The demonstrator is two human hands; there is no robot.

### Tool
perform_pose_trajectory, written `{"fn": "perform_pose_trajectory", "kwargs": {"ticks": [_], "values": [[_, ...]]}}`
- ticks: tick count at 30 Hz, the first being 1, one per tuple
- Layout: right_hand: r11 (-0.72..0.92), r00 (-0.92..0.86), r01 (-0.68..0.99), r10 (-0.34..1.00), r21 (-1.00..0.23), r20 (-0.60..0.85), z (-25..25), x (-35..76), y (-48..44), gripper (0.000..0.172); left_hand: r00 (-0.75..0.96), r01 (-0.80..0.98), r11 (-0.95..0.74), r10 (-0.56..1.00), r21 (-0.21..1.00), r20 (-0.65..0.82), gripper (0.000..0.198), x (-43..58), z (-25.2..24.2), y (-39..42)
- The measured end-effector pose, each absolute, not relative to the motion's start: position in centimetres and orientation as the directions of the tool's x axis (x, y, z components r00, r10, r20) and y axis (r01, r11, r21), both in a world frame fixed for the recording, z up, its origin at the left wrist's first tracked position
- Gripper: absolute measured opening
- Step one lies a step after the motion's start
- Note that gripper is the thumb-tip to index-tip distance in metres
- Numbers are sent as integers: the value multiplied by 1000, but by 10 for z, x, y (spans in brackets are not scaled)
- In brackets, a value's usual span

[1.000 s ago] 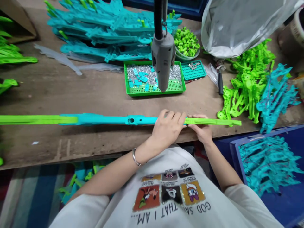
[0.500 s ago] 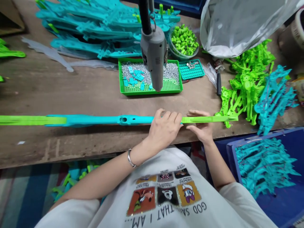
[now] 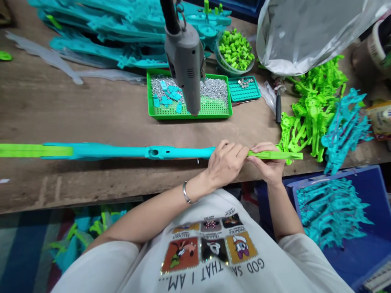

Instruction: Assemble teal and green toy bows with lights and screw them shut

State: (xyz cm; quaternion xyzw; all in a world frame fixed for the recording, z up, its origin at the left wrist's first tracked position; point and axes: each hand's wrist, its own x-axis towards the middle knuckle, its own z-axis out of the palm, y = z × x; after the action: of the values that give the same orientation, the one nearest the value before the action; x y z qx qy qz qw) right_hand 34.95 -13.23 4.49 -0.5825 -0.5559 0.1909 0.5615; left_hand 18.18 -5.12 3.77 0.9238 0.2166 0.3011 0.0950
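Note:
A long, narrow turquoise and lime-green plastic part (image 3: 128, 152) lies crosswise along the near side of the workbench, seen edge-on. Its left green end runs out of view. My left hand (image 3: 227, 162) is wrapped over the turquoise stretch near the right end, palm down. Close beside it, my right hand (image 3: 269, 163) grips the green end piece (image 3: 287, 155), thumb on the near side and fingers on the far side. The join between the two colours is covered by my left fingers. A small bright pin-like bit (image 3: 198, 161) shows just below the turquoise edge.
A grey electric screwdriver (image 3: 185, 65) hangs over a green tray (image 3: 189, 115) of screws and turquoise pieces. Behind are stacked turquoise parts (image 3: 106, 53) and a bowl of green pieces (image 3: 236, 51). Green parts (image 3: 314, 110) pile at right, above a blue crate (image 3: 351, 268).
My left hand has shifted right along the part. My right hand, loosely open around the green end before, has closed on it. The view has moved slightly.

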Motion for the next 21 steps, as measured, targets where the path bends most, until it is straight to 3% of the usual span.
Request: {"fn": "perform_pose_trajectory", "kwargs": {"ticks": [5,10,14,18,21], "values": [[241,268,379,896,-894,355,49,360,-136,25,733,350,-891,453,290,507,25,180,39,-53],[348,318,305,840,-887,439,58,362,-133,9,730,346,-884,464,314,502,28,185,34,-55],[278,291,279,888,-919,357,67,371,-128,11,727,375,-862,502,342,468,26,187,37,-59],[202,510,318,788,-926,346,68,396,-122,20,651,332,-875,484,354,585,39,162,45,-60],[118,731,285,615,-951,295,65,413,-115,43,482,271,-869,494,413,724,29,114,42,-60]]}}
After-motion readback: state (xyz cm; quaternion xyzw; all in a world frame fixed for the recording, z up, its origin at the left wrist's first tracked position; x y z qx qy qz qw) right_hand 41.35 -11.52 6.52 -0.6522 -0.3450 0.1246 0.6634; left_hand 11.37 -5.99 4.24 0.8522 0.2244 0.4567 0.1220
